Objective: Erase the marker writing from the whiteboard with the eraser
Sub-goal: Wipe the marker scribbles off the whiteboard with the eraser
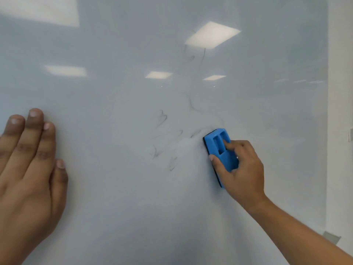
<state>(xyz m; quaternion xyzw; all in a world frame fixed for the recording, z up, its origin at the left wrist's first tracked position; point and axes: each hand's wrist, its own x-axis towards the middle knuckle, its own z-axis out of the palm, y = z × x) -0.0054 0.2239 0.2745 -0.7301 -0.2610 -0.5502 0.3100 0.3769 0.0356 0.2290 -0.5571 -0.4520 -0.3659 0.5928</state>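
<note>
A glossy whiteboard [118,197] fills almost the whole head view. Faint grey marker traces [162,119] and thin smeared strokes run down its middle, from near a ceiling-light reflection to just left of the eraser. The blue plastic eraser [219,148] has a dark felt base pressed flat against the board. My right hand [241,169] grips it from the right, thumb on its left edge and a finger in its top recess. My left hand [28,169] rests flat on the board at the left, fingers together and pointing up, holding nothing.
The board's right edge [327,131] meets a white wall [340,92] with a small fitting at the far right. Ceiling lights [212,34] reflect in the board's upper part.
</note>
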